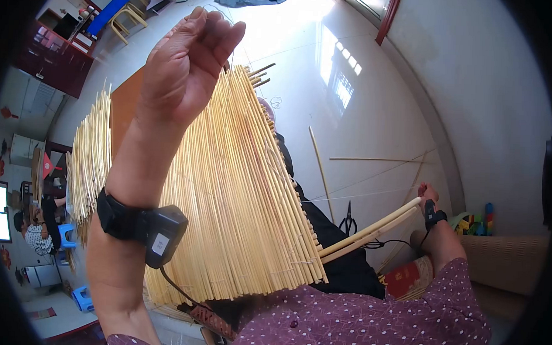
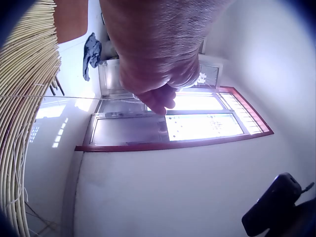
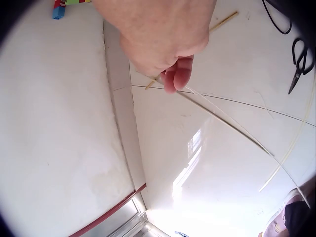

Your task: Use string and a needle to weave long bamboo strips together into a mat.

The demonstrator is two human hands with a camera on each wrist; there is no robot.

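A wide mat of pale reed stalks (image 1: 227, 183) lies over the person's lap, its stalks bound side by side with string. The left hand (image 1: 185, 72) is raised above the mat's far end, fingers curled in. A taut string (image 2: 59, 97) runs from those fingers back toward the mat in the left wrist view. Out to the right and low, the right hand (image 1: 429, 193) pinches a thin white string (image 3: 296, 187) that stretches to the mat's right edge. Two thicker stalks (image 1: 371, 232) stick out from the mat's near right corner toward the right wrist.
Black-handled scissors (image 1: 348, 222) and a few loose stalks (image 1: 322, 168) lie on the tiled floor. A brown board (image 1: 125, 100) and another bundle of reeds (image 1: 89, 160) are at the left. A white wall (image 1: 486, 76) rises on the right. Another person (image 1: 39, 240) sits at far left.
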